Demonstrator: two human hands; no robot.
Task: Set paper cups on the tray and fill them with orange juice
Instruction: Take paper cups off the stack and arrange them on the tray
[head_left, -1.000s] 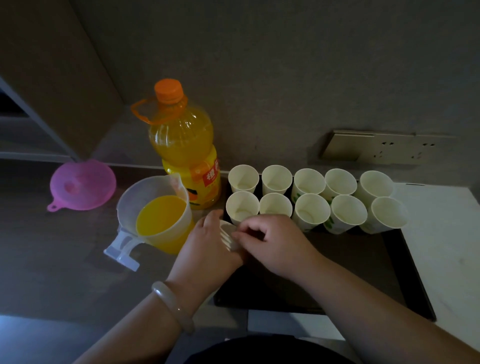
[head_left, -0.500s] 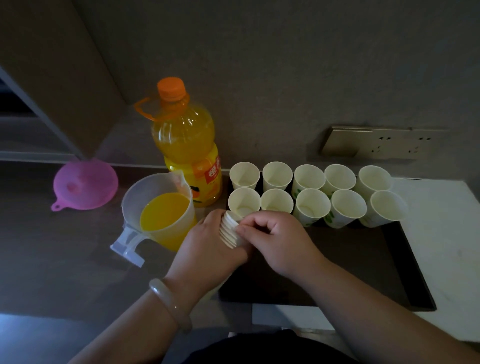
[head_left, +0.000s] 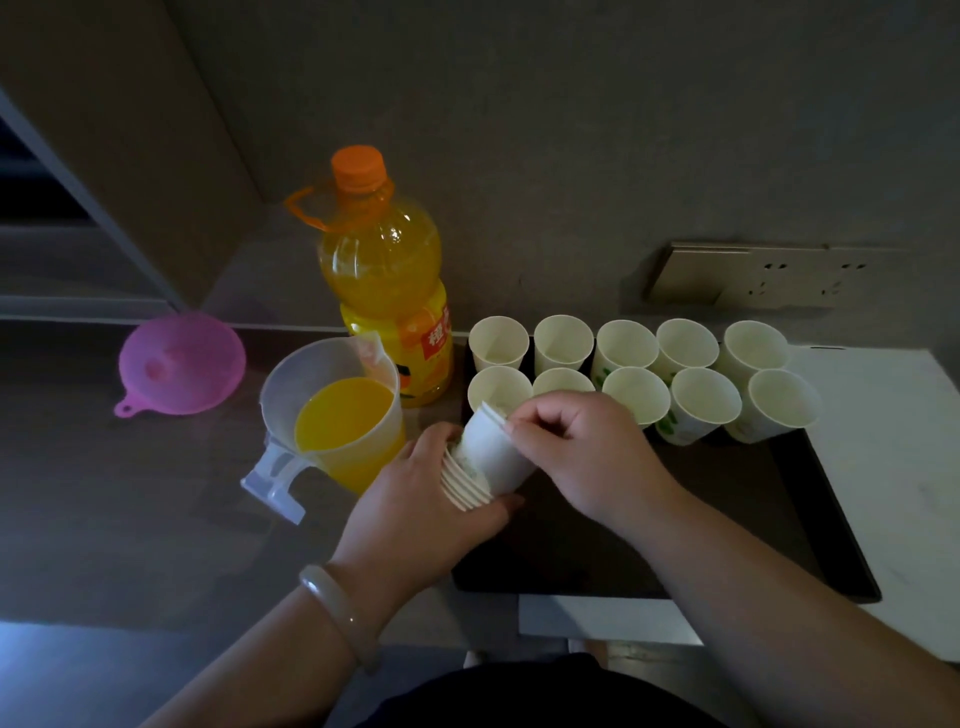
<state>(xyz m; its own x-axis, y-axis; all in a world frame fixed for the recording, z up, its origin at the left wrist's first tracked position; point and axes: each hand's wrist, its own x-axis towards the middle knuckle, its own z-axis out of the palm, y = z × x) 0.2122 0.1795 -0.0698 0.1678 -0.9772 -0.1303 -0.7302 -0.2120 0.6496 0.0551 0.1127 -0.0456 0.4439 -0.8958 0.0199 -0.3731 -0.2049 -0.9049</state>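
Note:
Several empty white paper cups (head_left: 704, 400) stand in two rows along the far edge of the black tray (head_left: 810, 525). My left hand (head_left: 415, 499) grips a nested stack of paper cups (head_left: 465, 486) lying on its side over the tray's near left corner. My right hand (head_left: 582, 452) pinches the rim of the top cup (head_left: 493, 447), which sticks partly out of the stack. A clear jug (head_left: 332, 415) about half full of orange juice stands left of the tray. Behind it is a capped orange juice bottle (head_left: 387, 280).
A pink funnel (head_left: 179, 361) lies on the dark counter at the left. A wall socket plate (head_left: 774, 275) sits behind the cups. The wall runs close behind the tray. A white surface (head_left: 904, 467) lies to the right of the tray.
The right hand has drawn the top cup farther out of the stack, tilting it up toward the standing cups. The left hand has kept its hold on the stack.

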